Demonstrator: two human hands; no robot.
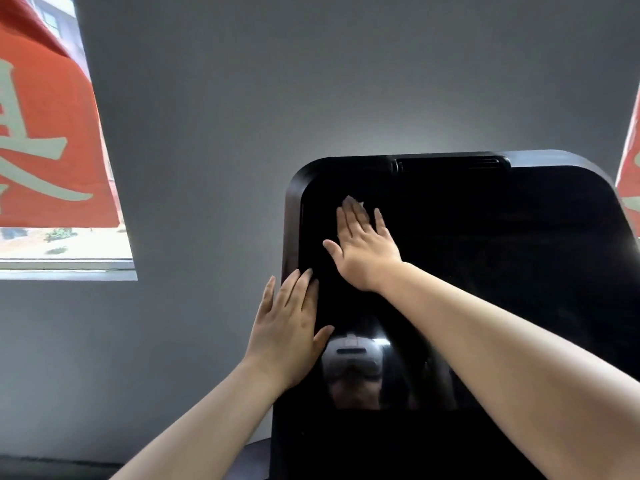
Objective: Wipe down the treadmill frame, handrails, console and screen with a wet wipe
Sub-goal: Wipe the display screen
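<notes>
1. My right hand [363, 251] lies flat on the dark screen [485, 289], fingers straight and spread, pressing a wet wipe [353, 201] against the glass; only a pale corner of the wipe shows past my fingertips.
2. My left hand [291, 327] lies flat, fingers straight and close together, on the screen's left edge, below and to the left of my right hand.
3. A window [65, 244] with a red banner [45, 133] is far left of my left hand.
</notes>
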